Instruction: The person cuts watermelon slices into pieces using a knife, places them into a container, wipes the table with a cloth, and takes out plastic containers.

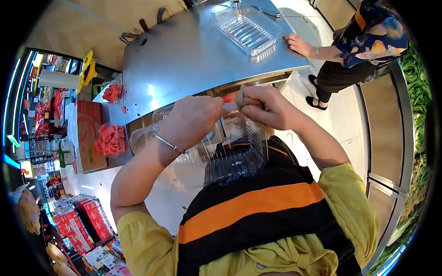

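Observation:
My left hand, with a bracelet at its wrist, is closed in front of my chest. What its fingers hold, if anything, is hidden. Close beside it, my right hand is shut on a crumpled tan-brown piece that looks like cloth. A small red patch shows between the two hands; I cannot tell what it is. Under my hands, against my apron, is a clear plastic container with ribbed walls. More clear plastic spreads beneath my left forearm.
A steel table stands ahead, bearing a clear tray and a knife. Another person's hand rests at its right edge. Boxes of red cut pieces and a red carton are at left.

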`<state>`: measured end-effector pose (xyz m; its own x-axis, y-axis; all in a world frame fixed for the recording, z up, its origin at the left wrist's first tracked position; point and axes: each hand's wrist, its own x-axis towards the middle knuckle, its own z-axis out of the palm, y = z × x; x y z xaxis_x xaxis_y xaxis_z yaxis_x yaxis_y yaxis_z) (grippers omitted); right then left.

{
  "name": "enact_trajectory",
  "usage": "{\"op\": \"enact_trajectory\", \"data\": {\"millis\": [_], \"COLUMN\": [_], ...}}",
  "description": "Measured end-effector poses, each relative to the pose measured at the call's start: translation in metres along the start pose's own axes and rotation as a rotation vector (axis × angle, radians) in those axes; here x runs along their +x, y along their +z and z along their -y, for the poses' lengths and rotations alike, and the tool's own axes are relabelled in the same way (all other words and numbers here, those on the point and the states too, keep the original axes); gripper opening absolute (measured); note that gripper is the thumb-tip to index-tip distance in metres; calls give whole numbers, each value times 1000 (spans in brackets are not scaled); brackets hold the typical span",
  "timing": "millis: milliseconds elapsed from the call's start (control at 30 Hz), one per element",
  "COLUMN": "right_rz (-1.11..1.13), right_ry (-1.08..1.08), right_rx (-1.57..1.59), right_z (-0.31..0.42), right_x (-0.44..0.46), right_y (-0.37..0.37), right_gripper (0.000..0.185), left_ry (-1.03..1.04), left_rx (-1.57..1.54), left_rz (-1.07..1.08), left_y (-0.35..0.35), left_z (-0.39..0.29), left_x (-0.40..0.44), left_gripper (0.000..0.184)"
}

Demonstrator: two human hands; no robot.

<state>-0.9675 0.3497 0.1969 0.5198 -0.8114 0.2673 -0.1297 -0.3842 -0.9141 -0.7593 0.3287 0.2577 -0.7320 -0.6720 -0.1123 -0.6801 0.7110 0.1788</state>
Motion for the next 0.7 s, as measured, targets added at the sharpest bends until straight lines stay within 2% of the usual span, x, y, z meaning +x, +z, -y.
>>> {"op": "enact_trajectory", "data": {"millis": [100,167,267,300,400,533,600,667,700], "right_rz": [-80,-183,-181,-164,-243,-263,-270,-212,-164], "right_ry": [66,144,130,223,189,213,204,-26,-44], "right_rx": [44,266,280,396,420,327,336,78,80], "right_z": [-1,-3,-15,-15,-17,-19,-17,-14,-12], "right_x": [-8,-14,-28,-33,-40,-26,-4,18,27], "right_y": [10,22,41,46,59,48,34,18,13], "right_gripper": [18,19,18,16,14,12,10,9,9], "left_ry": [-3,9,0,-23,-63,-83,-153,-85,-12], "left_rx": [24,12,-26,-54,-46,-17,-34,-70,-45], "left_rz": [-8,-11,20,52,53,-5,-202,-270,-240], "left_y": [3,4,12,15,11,12,-3,-19,-22], "left_z": [2,3,6,8,15,28,27,26,25], "left_x": [-2,-4,-16,-19,-22,-16,-6,4,11], "left_gripper": [25,25,24,23,21,21,18,20,20]}}
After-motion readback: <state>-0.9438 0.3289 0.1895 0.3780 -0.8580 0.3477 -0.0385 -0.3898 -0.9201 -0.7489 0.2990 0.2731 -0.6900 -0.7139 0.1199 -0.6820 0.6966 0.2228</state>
